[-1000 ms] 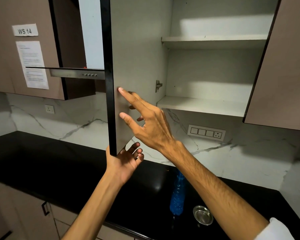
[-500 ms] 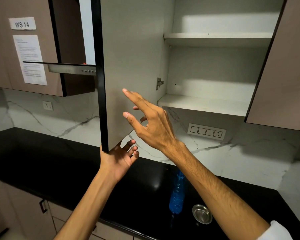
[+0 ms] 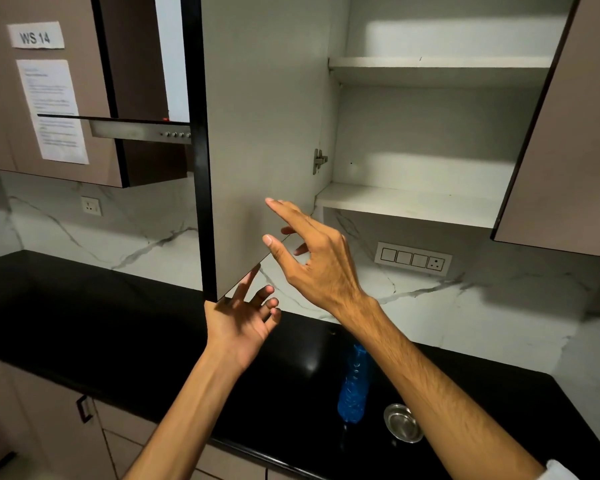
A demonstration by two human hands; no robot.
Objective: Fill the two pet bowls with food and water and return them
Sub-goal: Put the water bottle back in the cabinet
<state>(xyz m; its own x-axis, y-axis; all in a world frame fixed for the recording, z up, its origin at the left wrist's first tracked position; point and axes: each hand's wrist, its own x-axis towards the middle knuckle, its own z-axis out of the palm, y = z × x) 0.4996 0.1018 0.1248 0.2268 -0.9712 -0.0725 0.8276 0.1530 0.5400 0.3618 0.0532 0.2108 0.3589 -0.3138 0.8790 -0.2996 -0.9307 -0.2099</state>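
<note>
One steel bowl [image 3: 403,427] sits on the black counter [image 3: 118,323] beside the blue bottle [image 3: 354,386]. Left hand [image 3: 238,322] and right hand [image 3: 312,258], fingers spread and holding nothing, flank the cabinet door [image 3: 264,133]; swing it by its lower edge, keeping fingers off the hinge [image 3: 320,161].

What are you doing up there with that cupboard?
A person has the cupboard door swung open. The left hand is under the door's bottom corner with fingers spread, and the right hand reaches toward its inner face, fingers straight. The shelves that show look bare. Down on the black counter stand a blue water bottle and a small steel bowl, not yet touched.
</note>
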